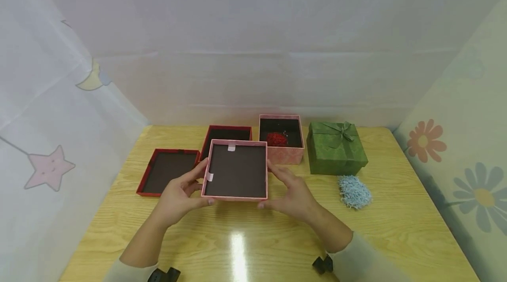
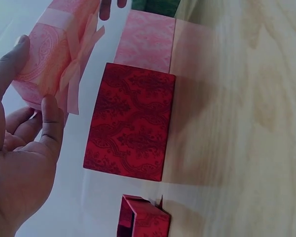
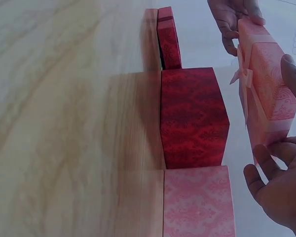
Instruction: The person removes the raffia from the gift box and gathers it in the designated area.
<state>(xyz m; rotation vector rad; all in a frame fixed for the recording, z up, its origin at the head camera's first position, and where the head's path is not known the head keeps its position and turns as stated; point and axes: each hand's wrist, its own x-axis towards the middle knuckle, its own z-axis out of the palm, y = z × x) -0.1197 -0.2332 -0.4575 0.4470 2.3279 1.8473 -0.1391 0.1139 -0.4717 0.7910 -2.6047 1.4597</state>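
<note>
A pink gift box lid (image 1: pixel 237 170) is held up over the table, its dark inside turned to the head camera. Wrist views show a pale ribbon and bow (image 2: pixel 69 74) on its outer face. My left hand (image 1: pixel 177 196) grips its left side, thumb at the lower corner. On the opposite side my right hand (image 1: pixel 295 194) holds it between thumb and fingers. Behind the lid is a red box (image 1: pixel 228 133), partly hidden. Right of that stands the pink box (image 1: pixel 282 155), uncovered, with red shredded filler (image 1: pixel 277 139) inside.
At the left a red lid (image 1: pixel 168 172) lies with its inside up. A green box (image 1: pixel 336 149) with a bow on its lid stands at the right. Light blue shredded filler (image 1: pixel 354 192) lies in front of it on the wooden table (image 1: pixel 400 220). Pale cloth hangs behind and on both sides.
</note>
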